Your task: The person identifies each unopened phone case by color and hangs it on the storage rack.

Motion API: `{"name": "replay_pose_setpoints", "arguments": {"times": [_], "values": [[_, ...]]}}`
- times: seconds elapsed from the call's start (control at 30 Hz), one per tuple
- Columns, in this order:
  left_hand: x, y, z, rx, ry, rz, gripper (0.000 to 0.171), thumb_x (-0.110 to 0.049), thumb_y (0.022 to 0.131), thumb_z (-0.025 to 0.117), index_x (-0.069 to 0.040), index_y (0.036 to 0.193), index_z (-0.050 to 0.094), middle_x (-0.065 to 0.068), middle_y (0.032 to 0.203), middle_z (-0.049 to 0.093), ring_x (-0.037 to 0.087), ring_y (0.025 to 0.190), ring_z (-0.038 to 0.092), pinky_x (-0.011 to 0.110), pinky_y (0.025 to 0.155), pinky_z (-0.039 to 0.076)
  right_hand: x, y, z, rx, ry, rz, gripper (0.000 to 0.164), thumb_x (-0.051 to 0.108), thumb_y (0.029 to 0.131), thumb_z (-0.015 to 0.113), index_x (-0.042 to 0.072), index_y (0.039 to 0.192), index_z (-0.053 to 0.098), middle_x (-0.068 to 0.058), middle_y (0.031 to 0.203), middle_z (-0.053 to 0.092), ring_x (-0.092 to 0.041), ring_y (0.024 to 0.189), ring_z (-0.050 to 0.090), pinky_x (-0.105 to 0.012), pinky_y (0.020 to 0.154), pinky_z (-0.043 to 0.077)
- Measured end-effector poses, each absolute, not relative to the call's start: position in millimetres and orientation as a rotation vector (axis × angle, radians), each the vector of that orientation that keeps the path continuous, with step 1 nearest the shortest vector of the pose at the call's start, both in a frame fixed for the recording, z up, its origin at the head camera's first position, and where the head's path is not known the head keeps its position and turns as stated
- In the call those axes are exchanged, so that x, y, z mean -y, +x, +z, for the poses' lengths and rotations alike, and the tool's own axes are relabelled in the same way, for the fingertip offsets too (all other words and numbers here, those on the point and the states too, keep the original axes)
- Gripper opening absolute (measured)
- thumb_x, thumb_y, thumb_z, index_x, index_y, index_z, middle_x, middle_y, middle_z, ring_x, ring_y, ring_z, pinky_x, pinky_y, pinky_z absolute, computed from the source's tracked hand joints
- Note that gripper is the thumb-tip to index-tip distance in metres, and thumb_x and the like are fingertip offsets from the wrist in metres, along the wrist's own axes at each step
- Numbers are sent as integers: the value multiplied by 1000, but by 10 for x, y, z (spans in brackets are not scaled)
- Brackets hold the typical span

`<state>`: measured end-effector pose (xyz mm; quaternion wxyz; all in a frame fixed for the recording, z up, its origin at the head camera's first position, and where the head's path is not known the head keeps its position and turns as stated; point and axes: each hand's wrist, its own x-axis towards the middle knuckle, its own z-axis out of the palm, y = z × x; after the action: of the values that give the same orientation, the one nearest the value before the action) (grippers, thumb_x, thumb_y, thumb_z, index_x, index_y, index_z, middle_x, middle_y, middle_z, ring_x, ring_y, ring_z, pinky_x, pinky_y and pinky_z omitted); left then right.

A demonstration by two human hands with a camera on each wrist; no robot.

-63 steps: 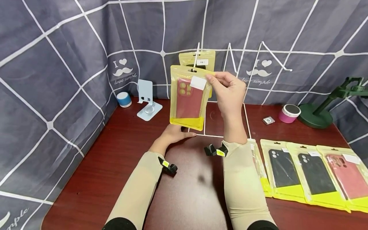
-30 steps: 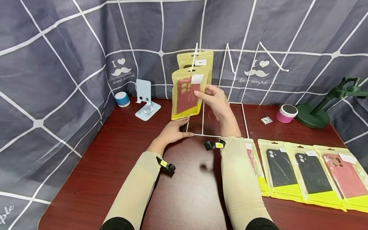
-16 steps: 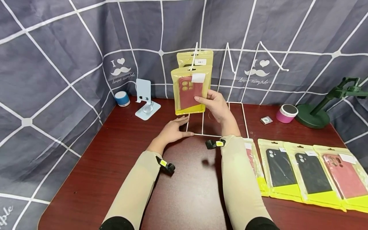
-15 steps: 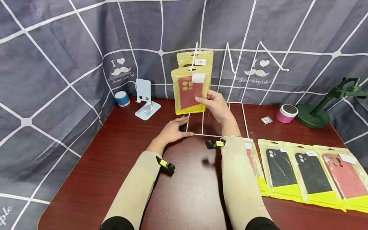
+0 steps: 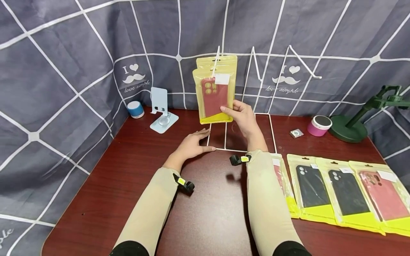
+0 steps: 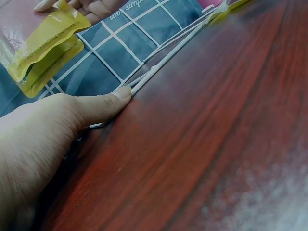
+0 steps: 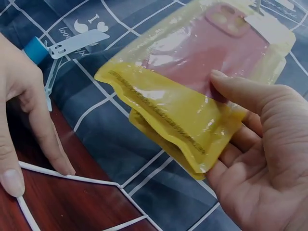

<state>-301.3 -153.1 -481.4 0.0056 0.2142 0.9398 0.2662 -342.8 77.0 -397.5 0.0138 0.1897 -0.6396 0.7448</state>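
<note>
A red phone case in a clear and yellow zip bag (image 5: 215, 97) hangs by its slot on a white rack hook (image 5: 216, 59). My right hand (image 5: 245, 119) holds this bagged case by its lower right side, thumb on the front and fingers behind, as the right wrist view also shows. Another yellow bag (image 5: 204, 63) hangs behind it, mostly hidden. My left hand (image 5: 192, 145) rests at the left of the rack's white wire base (image 5: 273, 133). In the left wrist view its thumb (image 6: 103, 107) touches the wire.
Several bagged phone cases (image 5: 315, 186) lie in a row at the right. Two more white hooks (image 5: 305, 62) stick out beside the used one. A phone stand (image 5: 161, 110) and blue speaker (image 5: 136, 109) stand left; a pink speaker (image 5: 319, 125) and green stand (image 5: 349, 128) stand right.
My right hand has gone from the bag's top right corner to its lower side. The bagged red case has slid back along the hook, closer to the rear bag. My left hand stays put.
</note>
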Motion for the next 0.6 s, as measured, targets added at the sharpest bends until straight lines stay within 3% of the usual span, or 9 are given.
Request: {"name": "replay_pose_setpoints", "arguments": {"times": [0.33,0.6], "values": [[1534,-3023,-4833,-2969,682,832,92,-70,81,70,-15,151,48,-1,157,43,19,148,33,42,118,29,-732,-3464,-3946,1917,336,2271,32,25,86,83,3,109,76,-8,94,76,-19,77,71,-29,71,58],[1529,-3020,-4826,-2972,686,843,91,-69,80,71,-16,151,49,-1,156,44,19,147,34,41,118,30,-739,-3473,-3952,1941,292,2257,32,27,86,83,5,108,76,-6,92,75,-17,76,70,-28,71,56]]}}
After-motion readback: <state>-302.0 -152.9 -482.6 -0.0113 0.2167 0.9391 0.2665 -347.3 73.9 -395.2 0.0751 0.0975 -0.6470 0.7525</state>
